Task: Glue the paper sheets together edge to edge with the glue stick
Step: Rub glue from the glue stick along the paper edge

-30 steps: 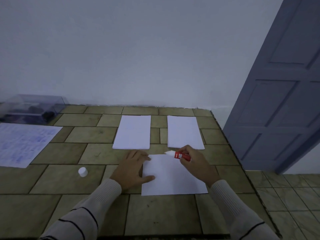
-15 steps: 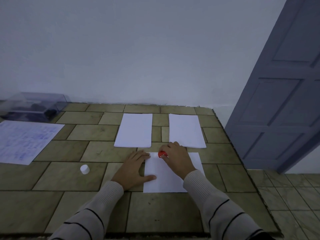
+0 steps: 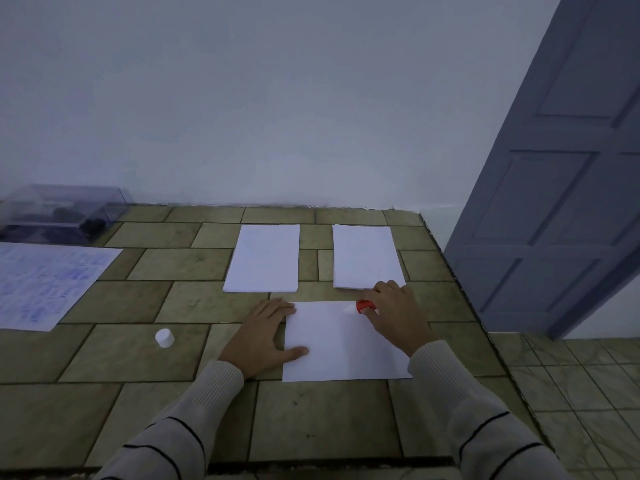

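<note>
Early days, I judge: my right hand grips the glue stick at the near sheet's far edge, while my left hand lies flat on that sheet (far sheets lie apart, unjoined).

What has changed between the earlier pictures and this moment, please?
The right hand, gripping the glue stick, slid it left along the near sheet's far edge, then back to the right part of that edge. The left hand stayed flat on the sheet's left side; the two far sheets and the white cap did not move.
</note>
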